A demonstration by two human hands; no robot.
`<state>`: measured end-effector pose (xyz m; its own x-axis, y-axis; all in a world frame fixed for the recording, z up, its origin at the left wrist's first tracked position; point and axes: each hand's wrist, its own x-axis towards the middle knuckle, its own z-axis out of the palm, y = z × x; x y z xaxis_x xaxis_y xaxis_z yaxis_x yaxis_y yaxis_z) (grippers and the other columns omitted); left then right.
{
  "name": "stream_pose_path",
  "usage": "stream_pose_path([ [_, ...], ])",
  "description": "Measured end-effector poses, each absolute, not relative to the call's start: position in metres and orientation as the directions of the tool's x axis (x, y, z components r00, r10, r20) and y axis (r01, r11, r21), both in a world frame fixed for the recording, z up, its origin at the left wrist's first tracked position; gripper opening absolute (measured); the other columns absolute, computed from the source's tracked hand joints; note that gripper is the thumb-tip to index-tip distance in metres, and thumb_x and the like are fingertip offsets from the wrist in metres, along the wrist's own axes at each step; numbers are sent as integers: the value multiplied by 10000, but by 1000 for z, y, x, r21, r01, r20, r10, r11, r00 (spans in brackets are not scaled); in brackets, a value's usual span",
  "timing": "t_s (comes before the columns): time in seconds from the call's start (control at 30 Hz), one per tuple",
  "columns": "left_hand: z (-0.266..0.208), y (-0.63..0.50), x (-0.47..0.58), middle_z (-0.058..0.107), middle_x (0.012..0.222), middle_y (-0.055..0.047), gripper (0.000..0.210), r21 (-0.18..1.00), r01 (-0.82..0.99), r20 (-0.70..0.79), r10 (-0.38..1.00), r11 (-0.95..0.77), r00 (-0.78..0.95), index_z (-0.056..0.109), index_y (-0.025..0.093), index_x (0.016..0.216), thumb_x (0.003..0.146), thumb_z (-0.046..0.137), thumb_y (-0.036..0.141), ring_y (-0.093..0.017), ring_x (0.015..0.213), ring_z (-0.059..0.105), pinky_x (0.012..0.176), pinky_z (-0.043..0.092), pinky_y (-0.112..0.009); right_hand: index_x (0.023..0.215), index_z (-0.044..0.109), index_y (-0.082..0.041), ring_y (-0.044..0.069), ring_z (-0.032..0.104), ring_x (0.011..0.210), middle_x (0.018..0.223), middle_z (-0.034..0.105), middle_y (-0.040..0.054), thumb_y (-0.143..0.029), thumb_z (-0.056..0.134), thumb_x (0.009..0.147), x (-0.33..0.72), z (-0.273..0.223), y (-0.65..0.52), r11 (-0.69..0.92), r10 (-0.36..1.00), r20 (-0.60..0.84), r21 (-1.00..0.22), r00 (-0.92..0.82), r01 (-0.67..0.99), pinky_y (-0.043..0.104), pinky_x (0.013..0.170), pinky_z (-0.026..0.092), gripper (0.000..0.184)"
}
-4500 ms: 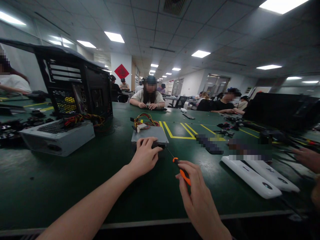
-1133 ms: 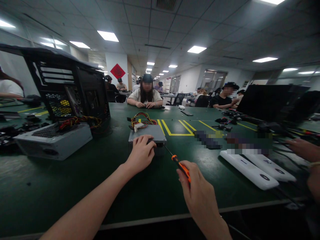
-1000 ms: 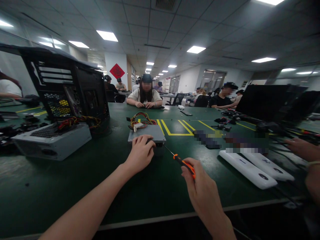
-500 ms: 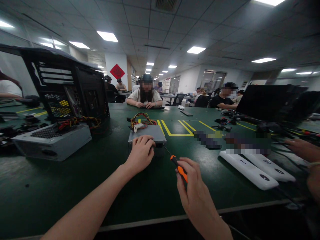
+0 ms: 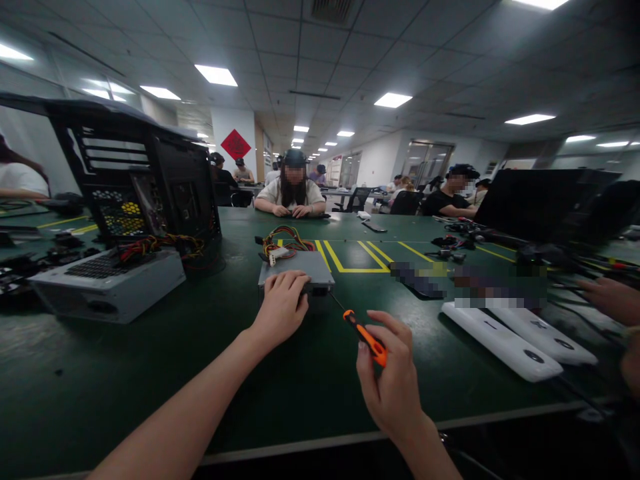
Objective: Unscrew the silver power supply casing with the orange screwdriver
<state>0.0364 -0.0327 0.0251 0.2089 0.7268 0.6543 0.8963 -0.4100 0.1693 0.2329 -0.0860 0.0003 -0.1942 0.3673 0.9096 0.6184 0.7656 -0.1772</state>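
Observation:
A small grey metal computer power supply (image 5: 315, 268) lies on the green table in front of me, its bundle of coloured wires (image 5: 290, 235) and a white connector at the far side. My left hand (image 5: 281, 307) rests over its near top edge and grips it, fingers curled on the casing. An orange and black screwdriver (image 5: 354, 320) is held between the thumb and fingers of my right hand (image 5: 395, 373). Its thin shaft points at the near right corner of the power supply; whether the tip sits in a screw is too small to tell.
At left, another power supply (image 5: 107, 283) stands by a black computer case (image 5: 187, 180). White elongated devices (image 5: 500, 343) and a dark phone-like slab (image 5: 417, 280) lie at right, near another person's hand (image 5: 607, 300). Across the table sits a person (image 5: 293, 193).
My right hand's fingers have opened out somewhat and shifted slightly right, showing more of the screwdriver handle. My left hand stays on the power supply.

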Motion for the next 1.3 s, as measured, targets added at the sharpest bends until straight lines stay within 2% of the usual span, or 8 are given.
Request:
stream_pose_path([
  [0.13,27,-34,36,529,1149,-49,296,170,893,644,733,-416,219,502,220,1075,792,434,173,-212,1065,448,898,287,-389,1052,464,-198,168,568,958,1049,561,89,-74,442,831,237,1,-87,788,400,892,-218,-209,576,328,787,501,255],
  [0.23,27,-34,37,532,1146,-54,302,175,894,646,733,-413,212,507,221,1076,788,435,166,-216,1062,449,891,292,-393,949,507,-197,169,575,962,1075,562,89,-98,445,834,237,4,-90,804,426,862,-220,-275,553,313,783,502,163],
  [0.47,26,-34,37,530,1144,-48,298,169,894,641,735,-416,221,507,221,1075,789,439,170,-213,1058,446,895,287,-391,1141,389,-166,188,503,1107,1198,490,148,-64,399,833,231,2,-91,831,428,840,-222,-332,509,344,830,492,324],
  [0.63,27,-34,37,530,1136,-50,308,169,896,644,734,-411,215,506,223,1078,782,445,164,-212,1044,449,898,283,-391,1061,429,-185,184,555,1011,1099,551,121,-98,460,833,234,0,-87,793,413,866,-189,-283,578,345,793,503,246],
  [0.83,27,-34,37,526,1148,-54,305,164,896,642,734,-414,221,507,222,1077,786,434,163,-219,1064,440,901,283,-395,1095,369,-178,215,521,1066,1182,479,161,-68,422,819,226,0,-90,789,408,844,-133,-349,600,407,802,497,302],
  [1.1,28,-35,35,527,1146,-57,303,174,890,636,738,-421,225,508,216,1072,781,440,167,-219,1063,446,903,290,-396,1134,376,-182,182,634,820,962,602,85,-236,454,868,234,0,-87,618,493,862,-251,-119,745,301,644,531,283],
  [1.23,27,-34,35,521,1155,-57,320,176,890,627,745,-421,229,503,222,1087,779,438,164,-221,1073,440,908,292,-398,1108,383,-145,220,539,1050,1126,519,154,-210,411,863,240,7,-89,636,529,831,-253,-173,729,377,819,487,255],
  [1.3,27,-34,35,521,1154,-56,321,173,890,628,743,-422,230,501,218,1091,780,438,165,-220,1075,439,908,292,-397,1105,386,-139,225,510,1084,1143,502,166,-190,388,862,241,11,-92,643,532,818,-223,-218,733,399,849,469,248],
])
